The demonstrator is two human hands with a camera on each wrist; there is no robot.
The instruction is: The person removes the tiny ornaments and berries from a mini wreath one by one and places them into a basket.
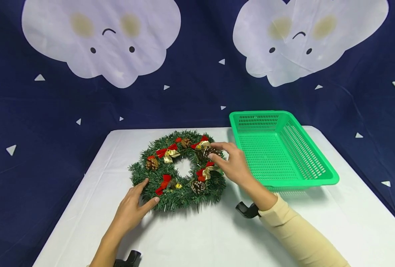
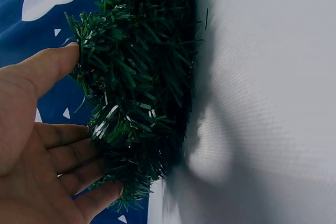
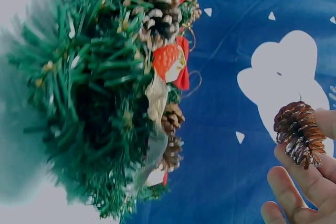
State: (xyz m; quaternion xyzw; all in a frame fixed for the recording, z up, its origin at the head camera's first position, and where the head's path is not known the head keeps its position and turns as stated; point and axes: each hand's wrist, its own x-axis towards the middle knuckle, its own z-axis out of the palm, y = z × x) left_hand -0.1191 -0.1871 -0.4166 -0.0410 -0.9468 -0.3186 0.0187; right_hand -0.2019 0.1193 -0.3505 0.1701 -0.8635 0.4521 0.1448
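At the left, the left hand [image 1: 131, 208] is resting spread wide, thumb and fingers touching the near-left edge of the wreath [image 1: 180, 198] without gripping. The wreath is lying on the white table [image 1: 190, 239], bearing bows [image 1: 164, 152] and fixed pine cones [image 1: 198, 186]. Over its right side, the right hand [image 1: 234, 163] is pinching a separate pine cone [image 3: 298, 134] between thumb and fingers, clear of the greenery. Farthest right, the green basket [image 1: 264, 159] is sitting near the wreath. Assessed risks: uneven scales are offering a narrow pinch little purchase, so the held cone could be slipping out; with only light steadying, a snagged bow could be dragging the wreath askew.
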